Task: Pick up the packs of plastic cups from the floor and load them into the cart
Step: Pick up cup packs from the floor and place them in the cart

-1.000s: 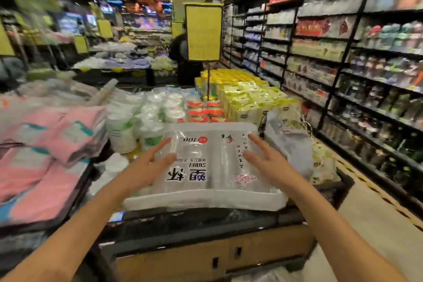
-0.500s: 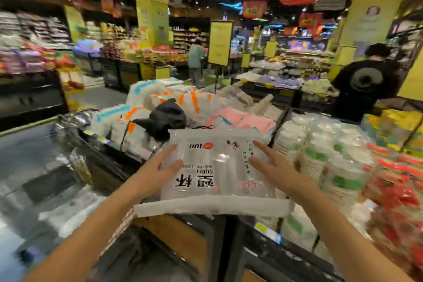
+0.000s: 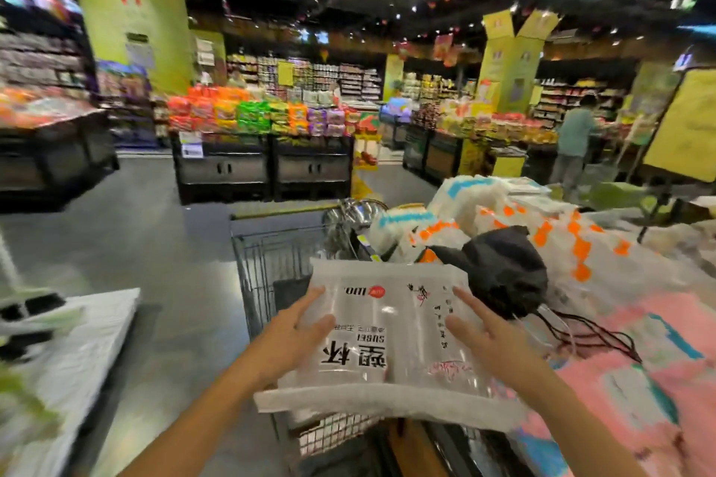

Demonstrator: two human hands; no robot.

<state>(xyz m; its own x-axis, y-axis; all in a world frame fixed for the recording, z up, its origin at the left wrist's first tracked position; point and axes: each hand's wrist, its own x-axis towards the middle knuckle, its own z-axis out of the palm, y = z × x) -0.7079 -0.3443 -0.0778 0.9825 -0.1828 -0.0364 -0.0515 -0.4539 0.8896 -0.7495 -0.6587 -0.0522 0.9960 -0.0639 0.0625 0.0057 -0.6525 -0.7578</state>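
Cup pack — flat, glossy plastic; both hands grip it above wire cart.

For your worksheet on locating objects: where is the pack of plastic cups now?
In the head view, low centre: the pack of plastic cups is between both hands, above the wire cart.

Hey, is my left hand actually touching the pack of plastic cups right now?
Touching. The head view shows the left hand pressed flat against the left side of the pack of plastic cups, fingers lying on its clear wrap.
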